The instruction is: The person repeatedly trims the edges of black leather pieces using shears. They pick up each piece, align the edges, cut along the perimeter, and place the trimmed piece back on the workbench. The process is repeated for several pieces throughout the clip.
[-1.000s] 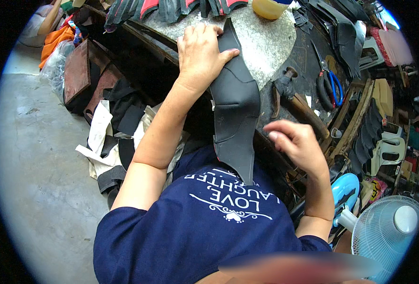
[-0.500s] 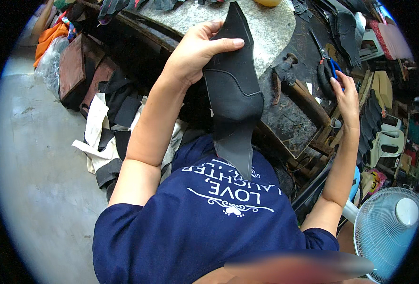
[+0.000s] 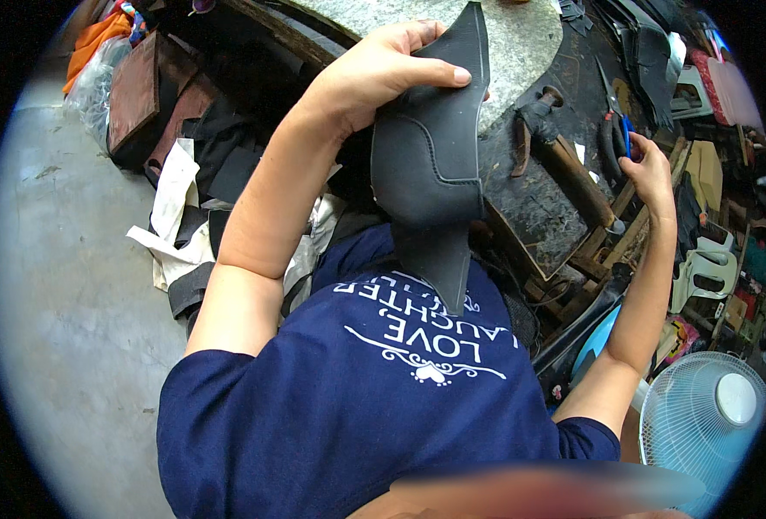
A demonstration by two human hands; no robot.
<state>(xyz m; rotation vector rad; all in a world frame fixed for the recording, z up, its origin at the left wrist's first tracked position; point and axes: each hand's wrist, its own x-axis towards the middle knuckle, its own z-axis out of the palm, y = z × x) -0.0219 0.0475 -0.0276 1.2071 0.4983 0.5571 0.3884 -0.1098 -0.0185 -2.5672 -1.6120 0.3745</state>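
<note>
My left hand (image 3: 392, 73) is closed round the upper part of a black leather shoe upper (image 3: 426, 164), its thumb flat on the near face. The piece hangs upright above my lap, with a curved stitched seam across its middle and a pointed lower end in front of my shirt. Out to the right, my right hand (image 3: 651, 177) has its fingers closed at the handles of a pair of scissors (image 3: 609, 130). These have blue and black handles, and their blades point away over the dark workbench (image 3: 543, 238).
A hammer (image 3: 577, 182) with a wooden handle lies on the bench between my hands. Behind it is a pale stone slab (image 3: 521, 43). Black leather pieces (image 3: 642, 60) are heaped at the far right. A fan (image 3: 703, 424) stands near my right elbow; fabric scraps (image 3: 175, 251) lie at left.
The shoe upper has turned slightly in my left hand and shows more of its curved face. My right hand stays at the scissors, its fingers now further round the handles. The view has shifted a little.
</note>
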